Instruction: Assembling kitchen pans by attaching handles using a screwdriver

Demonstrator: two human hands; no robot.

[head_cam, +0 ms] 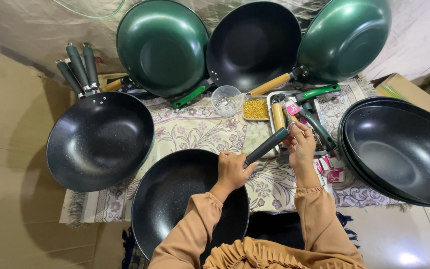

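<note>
A black speckled pan (175,194) rests in front of me on a patterned cloth (195,130). My left hand (232,168) grips the pan's rim where a dark grey handle (267,145) meets it. My right hand (300,143) holds the far end of that handle, fingers closed around its metal tip, just above a metal tray (294,95).
Another black pan (99,140) sits at left with several loose grey handles (79,69) behind it. Green pans (161,46) (344,37) and a black pan (253,42) lean at the back. Stacked black pans (401,154) lie right. A clear cup (226,100) and a dish of yellow bits (256,108) sit centre.
</note>
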